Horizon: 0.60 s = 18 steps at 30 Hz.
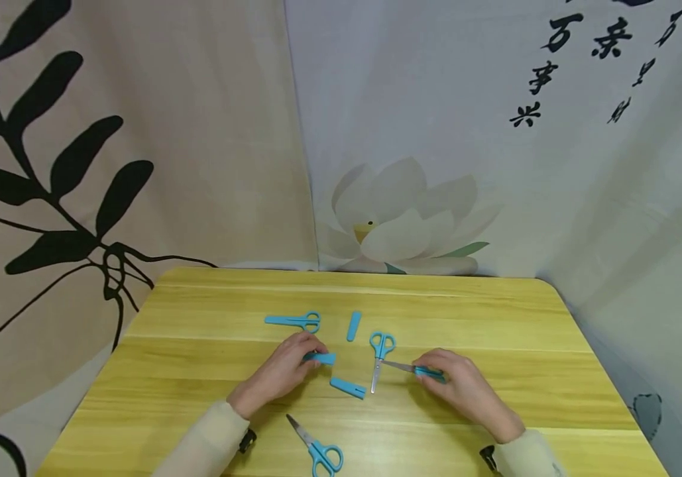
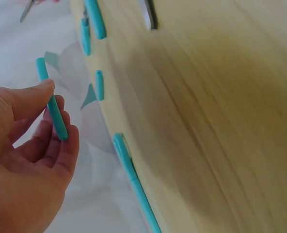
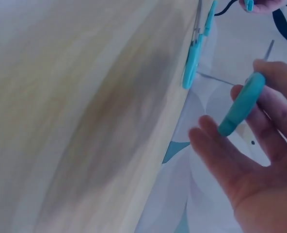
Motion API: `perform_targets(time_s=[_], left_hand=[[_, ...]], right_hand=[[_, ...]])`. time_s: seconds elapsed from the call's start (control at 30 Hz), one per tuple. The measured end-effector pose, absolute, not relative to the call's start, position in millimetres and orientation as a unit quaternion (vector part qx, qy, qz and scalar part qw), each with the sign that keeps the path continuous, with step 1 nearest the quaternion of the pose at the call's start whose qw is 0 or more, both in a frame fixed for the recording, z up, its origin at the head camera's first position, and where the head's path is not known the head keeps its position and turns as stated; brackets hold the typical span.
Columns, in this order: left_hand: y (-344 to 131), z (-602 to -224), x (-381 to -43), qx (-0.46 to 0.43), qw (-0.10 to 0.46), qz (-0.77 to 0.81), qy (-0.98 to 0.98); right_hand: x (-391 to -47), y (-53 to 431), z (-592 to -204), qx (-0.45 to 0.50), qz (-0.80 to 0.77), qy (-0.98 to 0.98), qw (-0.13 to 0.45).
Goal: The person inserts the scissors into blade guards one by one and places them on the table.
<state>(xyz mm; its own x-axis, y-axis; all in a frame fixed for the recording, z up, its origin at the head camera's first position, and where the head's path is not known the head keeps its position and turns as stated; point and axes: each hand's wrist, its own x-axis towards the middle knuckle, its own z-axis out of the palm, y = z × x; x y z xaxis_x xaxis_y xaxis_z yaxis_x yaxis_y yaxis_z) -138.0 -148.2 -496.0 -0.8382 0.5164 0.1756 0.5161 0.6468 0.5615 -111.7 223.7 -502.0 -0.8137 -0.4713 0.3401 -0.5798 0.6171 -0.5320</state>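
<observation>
My left hand pinches a blue blade cover between thumb and fingers, held above the table. In the left wrist view the same cover lies across the fingers, slanted. My right hand holds a pair of blue-handled scissors by the handles, its blades pointing left toward the other hand. The right wrist view shows the handles pinched under the thumb. Between the hands, uncovered scissors lie with blades toward the near edge. Left of them rests a loose blue cover.
Scissors in a blue cover lie at the back left. Another loose blue cover lies farther right. Near the front, uncovered scissors point toward the back left. The wooden table ends at a printed curtain.
</observation>
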Motion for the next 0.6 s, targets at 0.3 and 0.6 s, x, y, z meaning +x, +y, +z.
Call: perform_targets(time_s=[0.3, 0.6], left_hand=[[-148, -491, -119, 0.268, -0.037, 0.347, 0.898], [-141, -490, -111, 0.285, -0.069, 0.314, 0.903]], right_hand=[[-114, 198, -493, 0.303, 0.315, -0.895, 0.091], [-117, 171, -487, 0.333, 0.267, -0.893, 0.145]])
